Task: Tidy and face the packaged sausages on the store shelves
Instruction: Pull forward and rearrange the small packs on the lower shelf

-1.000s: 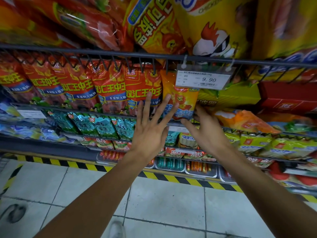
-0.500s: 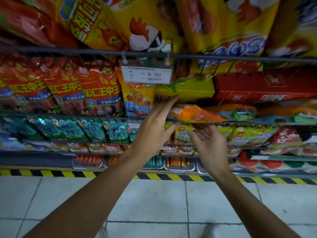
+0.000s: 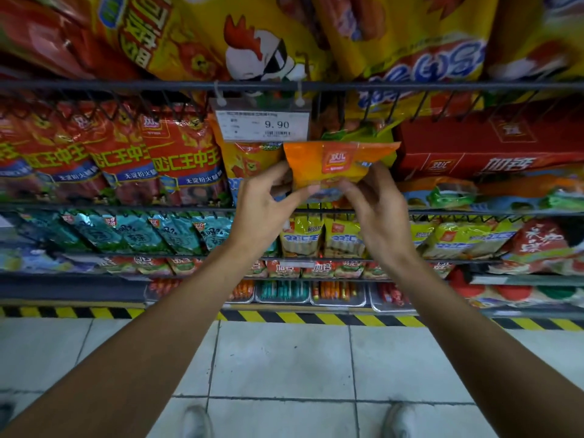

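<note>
Both hands, left hand (image 3: 264,205) and right hand (image 3: 377,207), are pinching the orange sausage packet (image 3: 335,164) just below the price tag (image 3: 262,124), risking it snagging there and slipping free.

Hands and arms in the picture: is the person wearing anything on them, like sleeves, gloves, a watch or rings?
No. The left hand and the right hand are bare, with no gloves. No ring, watch or bracelet shows on either one. Both forearms are bare too, all the way to the edge of the picture, so no sleeve can be seen. Five fingers each, nails short and plain as far as the picture shows.
</note>
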Demonstrator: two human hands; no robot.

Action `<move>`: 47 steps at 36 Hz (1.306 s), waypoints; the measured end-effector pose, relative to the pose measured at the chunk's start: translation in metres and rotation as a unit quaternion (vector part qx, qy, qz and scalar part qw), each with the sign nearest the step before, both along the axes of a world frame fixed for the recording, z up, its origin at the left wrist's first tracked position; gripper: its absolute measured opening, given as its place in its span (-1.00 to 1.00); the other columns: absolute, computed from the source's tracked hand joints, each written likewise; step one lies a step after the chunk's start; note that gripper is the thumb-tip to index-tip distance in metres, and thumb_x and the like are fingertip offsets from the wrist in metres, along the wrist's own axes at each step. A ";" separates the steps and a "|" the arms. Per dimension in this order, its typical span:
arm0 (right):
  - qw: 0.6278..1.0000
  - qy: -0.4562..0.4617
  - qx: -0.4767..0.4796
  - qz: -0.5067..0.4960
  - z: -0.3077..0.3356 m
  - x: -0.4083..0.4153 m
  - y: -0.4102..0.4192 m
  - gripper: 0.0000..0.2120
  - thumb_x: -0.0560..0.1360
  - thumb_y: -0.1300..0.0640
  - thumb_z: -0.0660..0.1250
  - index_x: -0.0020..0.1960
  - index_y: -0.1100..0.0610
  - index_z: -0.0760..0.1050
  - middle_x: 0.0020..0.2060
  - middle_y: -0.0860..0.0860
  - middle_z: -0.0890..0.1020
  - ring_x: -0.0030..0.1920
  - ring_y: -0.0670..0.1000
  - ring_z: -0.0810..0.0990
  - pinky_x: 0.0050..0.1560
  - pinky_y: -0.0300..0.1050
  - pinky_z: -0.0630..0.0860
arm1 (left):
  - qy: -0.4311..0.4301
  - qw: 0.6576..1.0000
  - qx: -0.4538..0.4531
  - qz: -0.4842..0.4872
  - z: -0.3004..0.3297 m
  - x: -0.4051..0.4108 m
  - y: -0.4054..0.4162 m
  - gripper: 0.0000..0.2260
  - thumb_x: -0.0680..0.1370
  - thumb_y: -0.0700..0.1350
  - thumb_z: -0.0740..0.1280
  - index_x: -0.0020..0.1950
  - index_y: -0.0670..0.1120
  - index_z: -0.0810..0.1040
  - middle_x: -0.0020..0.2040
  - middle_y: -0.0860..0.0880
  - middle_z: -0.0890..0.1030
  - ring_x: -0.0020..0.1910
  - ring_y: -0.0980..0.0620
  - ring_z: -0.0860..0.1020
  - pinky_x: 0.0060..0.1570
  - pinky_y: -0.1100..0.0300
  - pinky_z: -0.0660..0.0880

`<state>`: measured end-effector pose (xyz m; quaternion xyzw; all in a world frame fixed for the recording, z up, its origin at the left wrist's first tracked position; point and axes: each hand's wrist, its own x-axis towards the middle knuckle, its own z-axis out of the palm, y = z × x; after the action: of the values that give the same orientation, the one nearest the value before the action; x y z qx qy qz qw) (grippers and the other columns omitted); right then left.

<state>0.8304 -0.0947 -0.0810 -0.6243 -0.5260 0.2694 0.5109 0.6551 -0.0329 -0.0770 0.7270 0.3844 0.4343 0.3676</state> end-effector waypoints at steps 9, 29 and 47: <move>0.997 -0.025 0.048 -0.054 -0.003 -0.002 0.015 -0.51 0.70 -0.07 0.24 0.57 0.07 0.30 0.37 -0.01 0.57 0.36 -0.07 0.54 0.36 -0.12 0.49 | 0.007 1.000 -0.024 -0.010 0.011 -0.003 0.010 -0.72 0.62 -0.13 0.44 0.31 -0.18 0.63 0.17 0.09 0.68 0.16 0.28 0.65 0.21 0.32 0.55; 0.984 -0.156 -0.078 -0.023 -0.012 0.002 0.039 -0.62 0.73 -0.02 0.16 0.31 0.29 0.41 -0.42 -0.02 0.37 -0.52 -0.09 0.39 -0.51 -0.23 0.21 | 0.283 0.907 0.306 0.053 -0.036 -0.047 0.001 -0.51 0.72 -0.11 0.25 0.65 -0.12 0.26 0.67 -0.14 0.20 0.68 -0.14 0.04 0.63 -0.13 0.07; 0.989 -0.129 -0.065 0.024 -0.038 -0.014 -0.010 -0.24 0.68 0.02 0.28 0.69 0.00 -0.12 0.62 -0.07 0.23 0.57 -0.14 0.26 0.49 -0.18 0.34 | 0.412 0.867 0.277 0.049 -0.054 -0.035 0.016 -0.37 0.74 0.14 0.14 0.71 -0.10 -0.01 0.70 -0.18 -0.12 0.66 -0.28 -0.19 0.61 -0.31 -0.08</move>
<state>0.8168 -0.1043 -0.1188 -0.6730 -0.5835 0.2328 0.3905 0.6203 -0.0167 -0.1314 0.8920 0.4001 0.2009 -0.0624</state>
